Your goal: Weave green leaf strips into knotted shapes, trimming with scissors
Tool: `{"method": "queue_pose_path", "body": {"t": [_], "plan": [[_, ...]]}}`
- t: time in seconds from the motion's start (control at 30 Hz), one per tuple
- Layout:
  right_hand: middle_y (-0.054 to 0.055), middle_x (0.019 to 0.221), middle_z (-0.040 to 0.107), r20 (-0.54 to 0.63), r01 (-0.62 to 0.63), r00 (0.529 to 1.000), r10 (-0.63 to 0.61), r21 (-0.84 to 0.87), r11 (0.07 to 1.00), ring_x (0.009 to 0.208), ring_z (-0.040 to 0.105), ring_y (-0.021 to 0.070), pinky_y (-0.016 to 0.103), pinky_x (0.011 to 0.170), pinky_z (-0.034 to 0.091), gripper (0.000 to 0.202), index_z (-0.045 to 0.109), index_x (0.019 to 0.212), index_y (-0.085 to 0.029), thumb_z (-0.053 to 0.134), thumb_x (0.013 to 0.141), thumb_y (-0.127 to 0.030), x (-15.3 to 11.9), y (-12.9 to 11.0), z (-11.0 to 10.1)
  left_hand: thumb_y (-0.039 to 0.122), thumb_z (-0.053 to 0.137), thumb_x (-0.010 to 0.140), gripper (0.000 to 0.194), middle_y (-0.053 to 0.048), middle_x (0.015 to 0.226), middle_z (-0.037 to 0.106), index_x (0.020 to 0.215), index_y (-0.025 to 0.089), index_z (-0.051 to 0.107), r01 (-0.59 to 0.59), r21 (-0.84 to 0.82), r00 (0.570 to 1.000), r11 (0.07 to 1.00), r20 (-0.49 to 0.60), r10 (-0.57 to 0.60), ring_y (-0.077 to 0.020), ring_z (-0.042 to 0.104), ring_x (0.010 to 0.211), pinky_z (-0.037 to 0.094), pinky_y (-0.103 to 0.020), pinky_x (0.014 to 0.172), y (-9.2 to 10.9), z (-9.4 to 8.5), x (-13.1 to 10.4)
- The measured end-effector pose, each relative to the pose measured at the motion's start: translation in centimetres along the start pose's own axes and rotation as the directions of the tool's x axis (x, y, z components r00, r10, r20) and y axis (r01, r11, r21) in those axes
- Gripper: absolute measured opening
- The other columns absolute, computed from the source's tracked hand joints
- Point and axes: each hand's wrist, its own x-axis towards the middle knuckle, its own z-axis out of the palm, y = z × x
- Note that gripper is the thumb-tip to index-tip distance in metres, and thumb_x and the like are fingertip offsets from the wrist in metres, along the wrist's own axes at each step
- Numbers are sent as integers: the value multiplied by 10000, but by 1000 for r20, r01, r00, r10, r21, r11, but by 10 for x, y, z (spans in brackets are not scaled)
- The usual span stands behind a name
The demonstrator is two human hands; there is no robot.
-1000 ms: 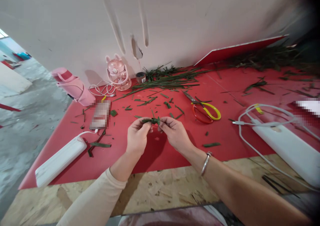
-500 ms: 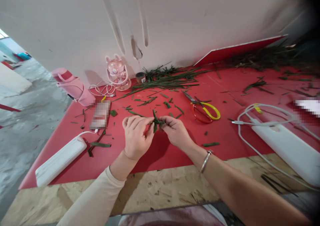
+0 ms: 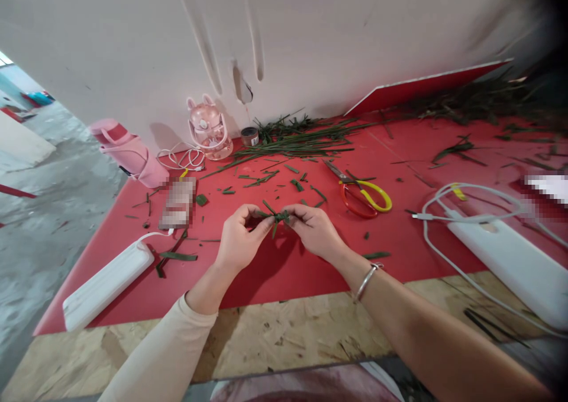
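Between my hands, above the red table covering, is a small knotted piece of green leaf strips (image 3: 279,216) with short ends sticking out. My left hand (image 3: 239,236) pinches its left side between thumb and fingers. On the other side, my right hand (image 3: 315,229), with a silver bangle at the wrist, grips the right end with closed fingertips. Part of the piece is hidden by my fingers. Scissors (image 3: 361,195) with one red and one yellow handle lie beyond my right hand. Cut leaf scraps (image 3: 296,185) are scattered around.
A bundle of long green strips (image 3: 302,141) lies by the wall beside a small tin (image 3: 249,137). At the left stand a pink bottle (image 3: 131,153) and a clear pink jug (image 3: 210,131). White power banks (image 3: 109,286) with cables lie on both sides. A leaf pile (image 3: 470,103) sits back right.
My left hand has turned and its fingers have shifted on the left side of the leaf piece. The upright end now leans left. My right hand has barely moved.
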Motion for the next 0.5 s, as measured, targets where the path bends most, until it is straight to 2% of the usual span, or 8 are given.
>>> {"method": "queue_pose_path", "body": {"t": [0.07, 0.13, 0.23, 0.33, 0.5], "plan": [[-21, 670, 586, 13, -7, 1000, 6, 27, 1000, 628, 513, 109, 226, 619, 411, 163, 647, 806, -179, 497, 747, -194, 1, -1, -1, 307, 656, 668, 318, -23, 732, 634, 941, 157, 594, 116, -102, 993, 988, 50, -111, -118, 565, 644, 442, -221, 601, 0, 2, 1], [-23, 668, 584, 19, -26, 1000, 25, 76, 997, 627, 511, 105, 224, 619, 410, 151, 645, 799, -180, 506, 739, -180, 1, 1, 1, 290, 658, 665, 348, -38, 807, 655, 985, 163, 609, 150, -149, 984, 978, 121, -132, -128, 582, 709, 453, -231, 653, 2, 3, 2], [-28, 635, 563, 29, -71, 997, 67, 180, 981, 604, 493, 99, 219, 597, 401, 114, 636, 770, -182, 531, 730, -194, 2, 4, 4, 296, 628, 695, 235, -45, 802, 661, 885, 162, 659, 90, -146, 988, 985, 141, -69, -141, 583, 721, 456, -241, 665, 4, 4, 1], [-31, 591, 532, 66, -136, 990, 122, 297, 945, 564, 459, 92, 212, 556, 383, 87, 618, 700, -176, 572, 714, -249, 1, 3, 8, 297, 610, 709, 171, -36, 738, 646, 797, 162, 667, 10, -88, 998, 996, 70, -4, -132, 564, 661, 445, -235, 624, 7, 6, -3], [-28, 580, 511, 154, -236, 970, 188, 404, 884, 536, 419, 86, 220, 544, 367, 229, 573, 625, -166, 649, 650, -381, -2, -8, 15, 247, 571, 740, 103, -20, 698, 616, 765, 175, 642, -160, 144, 985, 977, -37, 167, -112, 518, 616, 405, -220, 593, 11, 8, -8]]}}
